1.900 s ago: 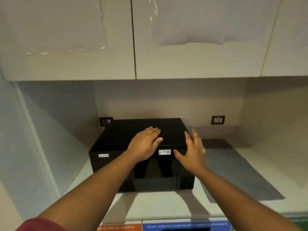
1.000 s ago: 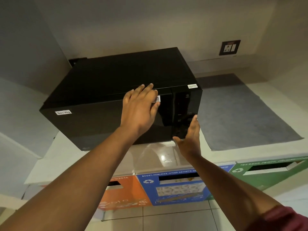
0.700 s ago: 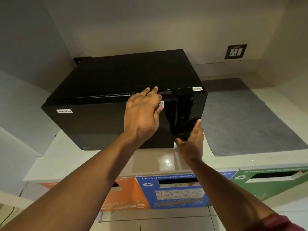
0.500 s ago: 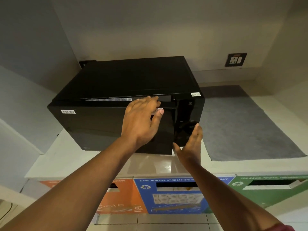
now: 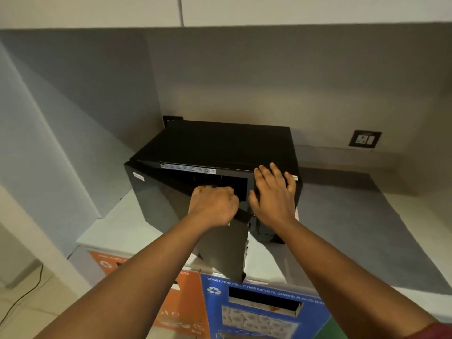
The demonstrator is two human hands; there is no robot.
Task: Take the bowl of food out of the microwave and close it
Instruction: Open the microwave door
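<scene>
- A person's left hand (image 5: 213,207) is curled in a closed grip over the top edge of the microwave door (image 5: 221,250), which stands partly open, hinged at the left.
- The right hand (image 5: 272,195) lies flat, fingers spread and holding nothing, against the control panel side of the black microwave (image 5: 220,145), which sits toward the left rear of the worktop (image 5: 117,223).
- The bowl of food is not visible; the cavity is dark.
- Done well, the door should be swung fully wide while the right hand braces the body against sliding.
</scene>
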